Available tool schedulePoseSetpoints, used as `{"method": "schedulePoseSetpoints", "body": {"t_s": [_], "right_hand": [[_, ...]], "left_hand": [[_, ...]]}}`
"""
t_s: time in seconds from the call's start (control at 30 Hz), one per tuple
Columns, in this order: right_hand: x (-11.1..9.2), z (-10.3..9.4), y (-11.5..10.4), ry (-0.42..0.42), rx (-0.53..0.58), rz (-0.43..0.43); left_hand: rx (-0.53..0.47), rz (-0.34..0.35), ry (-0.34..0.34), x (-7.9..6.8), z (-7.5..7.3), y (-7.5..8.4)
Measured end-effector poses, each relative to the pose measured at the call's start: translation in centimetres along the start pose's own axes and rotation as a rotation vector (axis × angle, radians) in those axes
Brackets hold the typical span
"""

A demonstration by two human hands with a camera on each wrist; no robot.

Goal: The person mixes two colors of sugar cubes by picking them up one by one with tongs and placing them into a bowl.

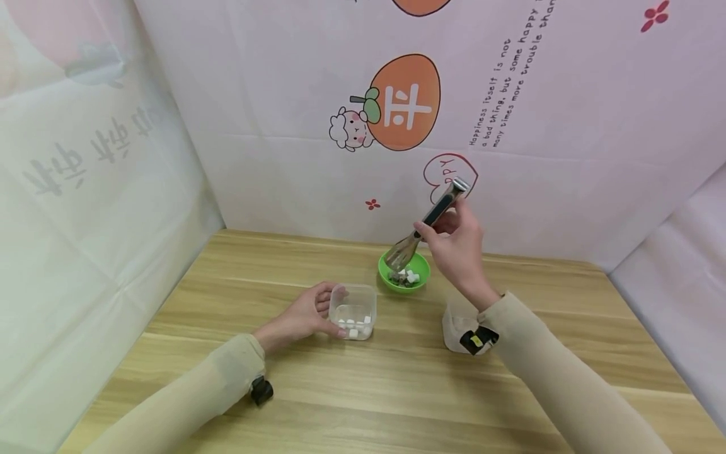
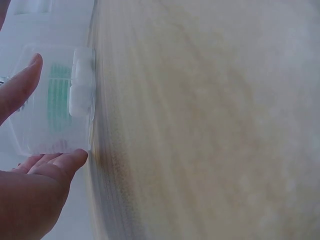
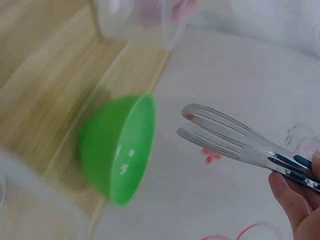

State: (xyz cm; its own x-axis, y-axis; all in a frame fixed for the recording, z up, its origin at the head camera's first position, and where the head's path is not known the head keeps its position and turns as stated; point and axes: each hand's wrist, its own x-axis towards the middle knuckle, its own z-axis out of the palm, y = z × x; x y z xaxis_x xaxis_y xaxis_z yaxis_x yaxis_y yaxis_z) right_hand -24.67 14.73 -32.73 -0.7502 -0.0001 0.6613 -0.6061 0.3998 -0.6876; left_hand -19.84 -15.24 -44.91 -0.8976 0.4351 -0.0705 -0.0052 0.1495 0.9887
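My left hand [image 1: 306,318] grips a clear plastic container [image 1: 354,296] from its left side, thumb at the near wall and fingers round the far one. Several white cubes [image 2: 80,90] lie on its bottom. Metal tongs [image 3: 230,135] with dark handle grips are held by my right hand [image 1: 456,243], pinched between thumb and fingers. Their slotted tips hang over a green bowl [image 1: 404,287], a little apart from each other with nothing between them. White cubes and grey-brown pieces [image 1: 401,279] sit in the bowl.
A second translucent container [image 1: 452,331] stands at the right, partly hidden under my right wrist. All stand on a wood-grain table [image 1: 363,403]. Printed white cloth [image 1: 295,176] rises behind the table and along both sides.
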Motion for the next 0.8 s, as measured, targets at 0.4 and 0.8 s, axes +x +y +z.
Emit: {"method": "schedulePoseSetpoints", "body": {"t_s": [0.4, 0.8], "right_hand": [[-2.7, 2.2, -3.5, -0.082, 0.144, -0.063], [-4.9, 4.9, -2.8, -0.256, 0.160, -0.062]], "left_hand": [[-0.010, 0.001, -0.002, -0.1, 0.1, 0.2], [0.001, 0.009, -0.026, -0.1, -0.1, 0.1]]}}
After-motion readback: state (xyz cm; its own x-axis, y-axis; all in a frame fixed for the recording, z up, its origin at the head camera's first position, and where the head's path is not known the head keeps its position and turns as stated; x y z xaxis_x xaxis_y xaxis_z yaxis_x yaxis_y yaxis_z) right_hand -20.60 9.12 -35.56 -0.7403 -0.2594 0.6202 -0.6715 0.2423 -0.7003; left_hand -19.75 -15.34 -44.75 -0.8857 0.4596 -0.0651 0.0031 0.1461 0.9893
